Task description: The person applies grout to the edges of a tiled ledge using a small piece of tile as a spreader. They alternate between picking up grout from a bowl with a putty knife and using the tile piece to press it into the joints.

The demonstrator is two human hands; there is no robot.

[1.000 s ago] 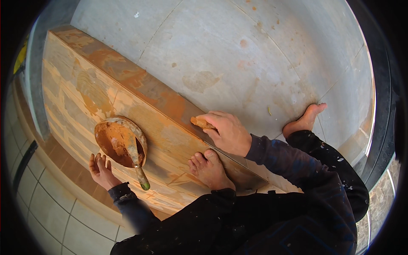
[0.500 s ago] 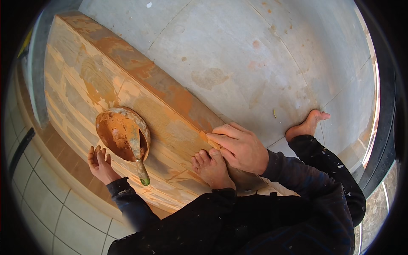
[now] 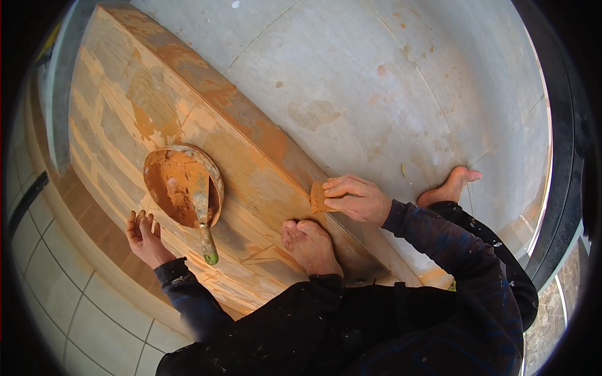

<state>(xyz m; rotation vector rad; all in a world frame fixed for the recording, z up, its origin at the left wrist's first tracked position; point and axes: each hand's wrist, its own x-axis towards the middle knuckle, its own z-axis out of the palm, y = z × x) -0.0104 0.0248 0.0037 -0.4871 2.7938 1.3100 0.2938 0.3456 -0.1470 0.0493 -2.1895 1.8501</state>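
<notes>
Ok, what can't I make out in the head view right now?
All in the head view:
- Orange block: underside faces away; the right hand covers one end.
- Right palm: hidden behind the back of that hand.
- Wooden board: near end, covered by the black trousers.
- Yellow thing: blurred, cut off at the dark lens rim.

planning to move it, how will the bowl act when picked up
The bowl is probably stiff: it shows no sag. The orange paste inside likely makes it somewhat heavy. The putty knife may slide out if tilted, its handle jutting past the rim.
</notes>
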